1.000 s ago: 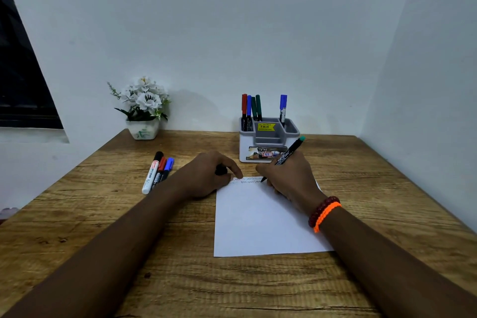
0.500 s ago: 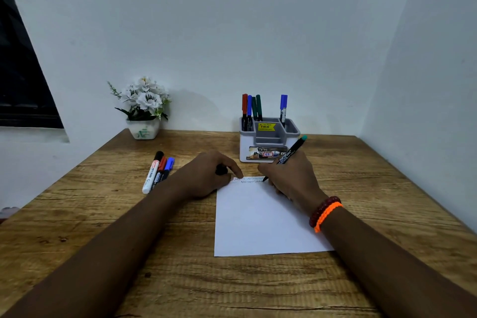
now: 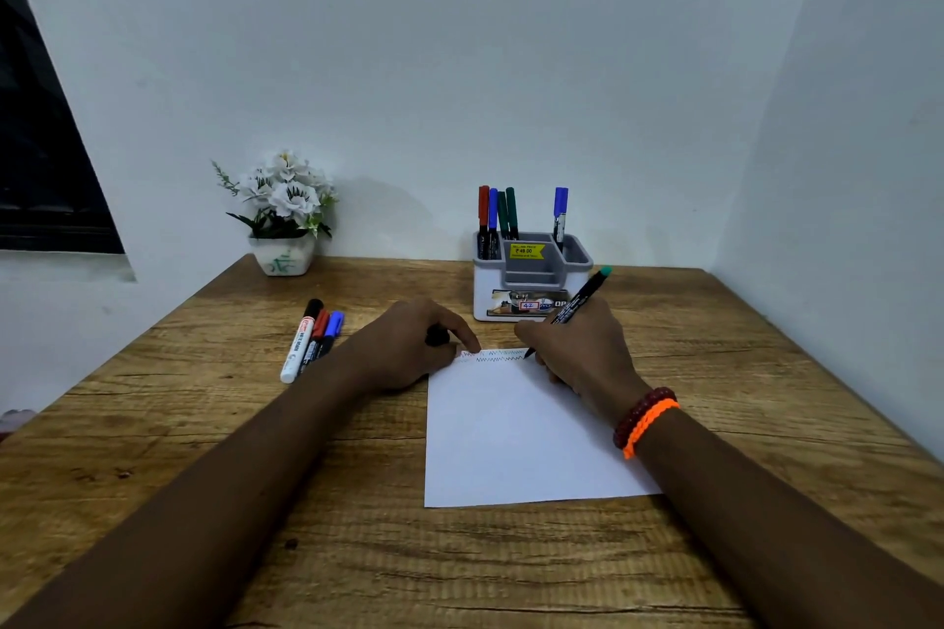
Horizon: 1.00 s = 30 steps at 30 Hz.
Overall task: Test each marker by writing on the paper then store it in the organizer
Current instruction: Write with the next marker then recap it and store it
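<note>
A white sheet of paper [image 3: 511, 429] lies on the wooden desk. My right hand [image 3: 582, 347] grips a black marker with a teal end [image 3: 580, 300], its tip touching the paper's top edge at the end of a zigzag line [image 3: 498, 357]. My left hand [image 3: 408, 342] rests on the paper's top left corner and is closed around a small black cap [image 3: 437, 336]. Behind the paper stands the grey and white organizer [image 3: 531, 289] with several markers upright in it. Three markers, black [image 3: 301, 340], red [image 3: 317, 329] and blue [image 3: 331, 331], lie left of my left hand.
A white pot of white flowers [image 3: 283, 215] stands at the desk's back left by the wall. Walls close the desk at the back and right. A dark window [image 3: 36, 143] is on the left.
My right hand has moved the marker tip to the right along the paper's top edge, lengthening the zigzag line. My left hand has stayed put.
</note>
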### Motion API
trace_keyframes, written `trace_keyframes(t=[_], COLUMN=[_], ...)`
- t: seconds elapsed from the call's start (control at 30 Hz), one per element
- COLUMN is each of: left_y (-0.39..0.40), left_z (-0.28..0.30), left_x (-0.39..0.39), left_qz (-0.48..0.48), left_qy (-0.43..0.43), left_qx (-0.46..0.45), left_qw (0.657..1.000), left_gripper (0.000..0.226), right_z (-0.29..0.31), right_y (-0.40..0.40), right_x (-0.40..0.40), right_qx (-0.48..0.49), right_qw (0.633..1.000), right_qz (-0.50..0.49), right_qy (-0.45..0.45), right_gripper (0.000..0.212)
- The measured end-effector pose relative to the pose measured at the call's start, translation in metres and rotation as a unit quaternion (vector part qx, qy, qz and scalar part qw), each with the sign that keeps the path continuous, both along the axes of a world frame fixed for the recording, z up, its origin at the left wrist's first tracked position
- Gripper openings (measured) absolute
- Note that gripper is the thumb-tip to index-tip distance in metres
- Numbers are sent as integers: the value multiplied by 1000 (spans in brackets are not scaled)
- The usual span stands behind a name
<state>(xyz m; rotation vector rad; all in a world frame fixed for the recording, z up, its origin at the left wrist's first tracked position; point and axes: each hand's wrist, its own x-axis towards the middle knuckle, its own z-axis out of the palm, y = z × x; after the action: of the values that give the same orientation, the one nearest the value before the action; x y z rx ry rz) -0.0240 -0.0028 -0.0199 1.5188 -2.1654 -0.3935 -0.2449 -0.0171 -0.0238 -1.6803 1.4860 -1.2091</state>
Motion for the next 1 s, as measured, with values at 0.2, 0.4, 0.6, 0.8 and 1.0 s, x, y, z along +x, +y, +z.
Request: trace_keyframes(t=[0.2,0.4,0.6,0.8,1.0], left_y=[1,3,4,7,13], left_z=[1,2,7,9,13], left_x=[0,-3,-8,-11,-14], left_qz=[4,29,20,-2,-1], left_qy=[1,34,86,211,362], left_qx=[10,-40,-84,-115,-42], left_qw=[1000,998,993,971,931], left_gripper=[29,28,21,14,19], right_z=[0,5,20,30,34], right_y=[0,-1,0,2,3], right_x=[0,-4,-3,-6,-11], right_qx=[11,61,88,148,161], right_qw=[1000,994,978,945,925], right_qz=[-7,-12,39,76,95], right_qy=[-13,-94,-184,-283,-330], right_gripper=[22,24,13,26,24])
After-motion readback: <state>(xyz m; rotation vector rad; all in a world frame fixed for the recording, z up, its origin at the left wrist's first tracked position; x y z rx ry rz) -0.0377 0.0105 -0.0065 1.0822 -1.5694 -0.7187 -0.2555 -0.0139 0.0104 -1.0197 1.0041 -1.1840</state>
